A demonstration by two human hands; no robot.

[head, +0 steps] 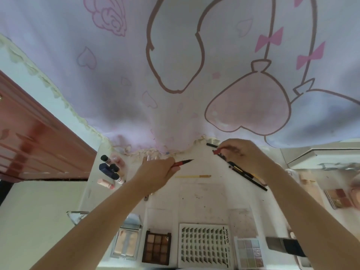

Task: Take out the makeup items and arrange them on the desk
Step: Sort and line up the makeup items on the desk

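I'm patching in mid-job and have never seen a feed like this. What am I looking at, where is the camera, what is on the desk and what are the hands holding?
There is no machine here: a person works with bare hands, and the single wide-angle camera sits on their head, looking forward and down. The left hand holds a red pen with a dark pointed tip. The right hand grips a bundle of pencils. On the white desk lie a yellow pencil, a cluster of tubes at the left, and along the near edge a brown eyeshadow palette, a lash tray and a pale palette. A pink printed cloth hangs behind.
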